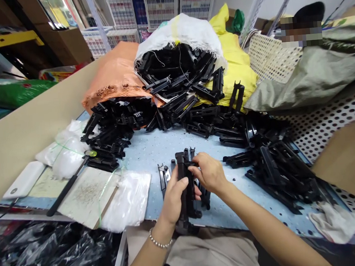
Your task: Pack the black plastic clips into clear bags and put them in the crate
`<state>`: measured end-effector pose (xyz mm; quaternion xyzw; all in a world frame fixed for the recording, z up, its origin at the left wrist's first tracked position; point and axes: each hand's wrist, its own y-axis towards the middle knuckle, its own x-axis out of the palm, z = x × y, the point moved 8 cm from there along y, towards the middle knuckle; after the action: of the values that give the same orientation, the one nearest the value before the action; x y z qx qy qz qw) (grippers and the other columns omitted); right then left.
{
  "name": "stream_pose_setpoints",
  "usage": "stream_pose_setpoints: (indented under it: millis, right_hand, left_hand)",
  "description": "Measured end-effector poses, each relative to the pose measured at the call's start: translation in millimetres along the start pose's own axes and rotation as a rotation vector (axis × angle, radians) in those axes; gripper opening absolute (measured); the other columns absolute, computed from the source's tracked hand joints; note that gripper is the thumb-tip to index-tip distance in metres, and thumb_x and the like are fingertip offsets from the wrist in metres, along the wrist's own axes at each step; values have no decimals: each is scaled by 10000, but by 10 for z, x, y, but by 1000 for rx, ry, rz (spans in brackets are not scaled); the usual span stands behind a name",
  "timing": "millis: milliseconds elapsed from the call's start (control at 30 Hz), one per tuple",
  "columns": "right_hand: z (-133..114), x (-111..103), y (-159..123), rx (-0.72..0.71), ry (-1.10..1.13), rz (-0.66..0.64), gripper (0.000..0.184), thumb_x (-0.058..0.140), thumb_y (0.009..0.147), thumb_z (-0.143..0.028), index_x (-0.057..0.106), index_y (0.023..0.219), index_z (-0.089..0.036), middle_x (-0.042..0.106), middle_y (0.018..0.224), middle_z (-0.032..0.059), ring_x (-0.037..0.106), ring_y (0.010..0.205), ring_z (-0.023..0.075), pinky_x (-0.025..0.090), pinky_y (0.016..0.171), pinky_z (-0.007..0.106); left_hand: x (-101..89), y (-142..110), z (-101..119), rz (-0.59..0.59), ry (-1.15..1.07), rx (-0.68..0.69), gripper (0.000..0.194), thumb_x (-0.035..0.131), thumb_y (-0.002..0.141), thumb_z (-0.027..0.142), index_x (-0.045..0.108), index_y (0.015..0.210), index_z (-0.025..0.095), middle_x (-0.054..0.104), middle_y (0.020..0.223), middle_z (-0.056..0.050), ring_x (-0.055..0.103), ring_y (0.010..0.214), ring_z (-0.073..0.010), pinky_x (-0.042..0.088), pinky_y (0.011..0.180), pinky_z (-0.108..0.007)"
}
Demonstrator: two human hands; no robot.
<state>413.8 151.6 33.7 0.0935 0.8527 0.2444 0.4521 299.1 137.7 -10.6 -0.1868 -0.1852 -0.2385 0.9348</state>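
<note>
My left hand (174, 196) is wrapped round a long black plastic part (185, 189), held upright over the table's near edge. At the upper end of that part, my right hand (209, 172) pinches a small dark piece against its side; the fingers hide most of it. Just behind my hands, a few more black parts (164, 177) lie on the blue tabletop (144, 148). To the right is a heap of similar black parts (270, 166).
A white sack (181, 30), an orange sack (111, 72) and a yellow sack (236, 58) stand at the back, black parts spilling out. Clear plastic bags (127, 198), a board (85, 193) and a black-handled tool (62, 195) lie left. A white cloth (335, 221) lies right.
</note>
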Motion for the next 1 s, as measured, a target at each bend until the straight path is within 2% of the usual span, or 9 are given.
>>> stream_pose_setpoints:
  millis: [100,233,333,433,567,667,800,900,1000]
  right_hand:
    - [93,161,49,-4,56,-9,483,285,952,-547,543,730,-204,540,647,43,503,620,175,388,616,296]
    - [168,394,-59,272,350,-162,512,130,995,-478,447,684,-223,450,551,-25,455,504,135,353,520,256]
    - [-128,448,-260,102,278,-267,499,183,990,-496,491,723,-209,518,619,-2,479,566,144,358,560,265]
    - [-445,490,-491,-153,30,-217,431,295,982,-433,532,713,-193,570,680,46,495,622,165,338,600,291]
    - [-441,675,-587,-69,-66,-240,432,270,998,-328,533,683,-196,571,609,25,494,549,144,310,563,278]
    - [-132,622,-503,68,-97,-363,406,308,990,-382,570,736,-206,617,644,13,538,572,147,325,553,263]
    - [737,33,-376,240,-363,-368,259,407,911,-216,618,1062,-202,686,993,96,606,887,225,419,739,317]
    - [1432,-286,-431,322,-618,-464,460,512,764,-106,578,1216,-148,606,1226,179,523,1122,329,385,903,446]
    - [1794,-378,-516,362,-657,-518,465,490,780,-116,581,1233,-161,607,1244,158,513,1157,323,360,964,491]
  left_hand:
    - [-42,-6,-12,64,67,47,639,531,844,419,345,1403,172,634,691,-13,645,632,-174,551,617,-300]
    - [-224,84,48,168,153,145,697,587,814,375,307,1432,217,639,827,-20,629,666,-173,544,616,-300]
    - [-415,132,125,261,103,164,514,552,825,397,476,1292,196,644,871,-27,626,691,-166,535,652,-302]
    - [-513,130,189,341,146,214,380,527,837,396,585,1136,169,660,919,-40,626,769,-168,518,727,-293]
    - [-645,57,205,421,285,325,377,531,850,362,580,1177,183,657,1076,-58,608,1010,-215,467,919,-334]
    - [-973,-6,188,508,415,356,391,510,873,364,571,1215,187,626,1199,-76,548,1161,-246,390,1039,-386]
    - [-1470,11,25,630,545,303,429,494,884,315,522,1293,190,532,1367,-90,407,1334,-242,230,1153,-410]
    - [-1548,158,-246,621,525,247,472,507,876,298,486,1332,176,456,1444,-109,346,1381,-236,198,1167,-405]
    - [-1444,328,-419,611,481,247,512,544,855,279,466,1348,169,430,1463,-125,351,1380,-237,207,1164,-410]
